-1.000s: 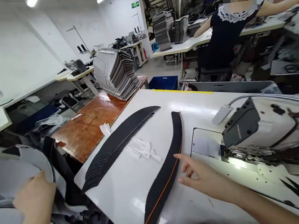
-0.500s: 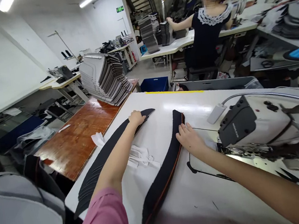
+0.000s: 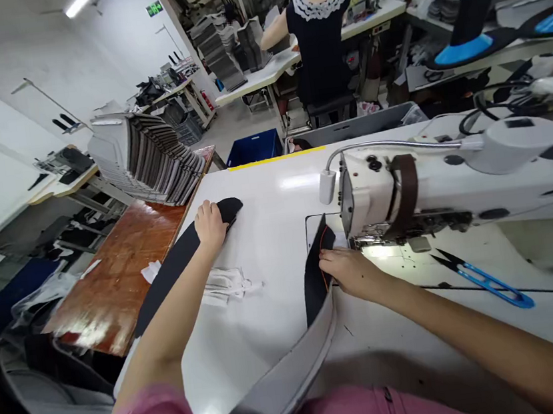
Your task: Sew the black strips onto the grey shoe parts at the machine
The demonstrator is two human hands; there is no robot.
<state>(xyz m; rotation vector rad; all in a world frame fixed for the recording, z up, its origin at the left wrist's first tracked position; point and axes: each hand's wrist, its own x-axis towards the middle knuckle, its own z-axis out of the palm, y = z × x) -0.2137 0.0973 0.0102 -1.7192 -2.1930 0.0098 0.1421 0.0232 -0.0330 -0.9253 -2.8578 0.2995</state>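
My left hand is closed over the far end of a curved black fabric piece lying along the table's left side. Pinched in the fingers of my right hand is a black fabric strip with an orange seam. That strip twists, showing its grey underside as it curves down towards my body. Its far tip reaches close to the head of a white sewing machine. Between my hands lie crumpled white strips.
Blue-handled thread snips lie on the white table, right of my right hand. A brown wooden table carries a leaning stack of grey panels. Beyond stand a blue crate and a seated person.
My right hand has drawn the black strip towards the sewing machine and turned it, so grey underside now shows. My left hand stays at the other piece's far end. The view has swung right.
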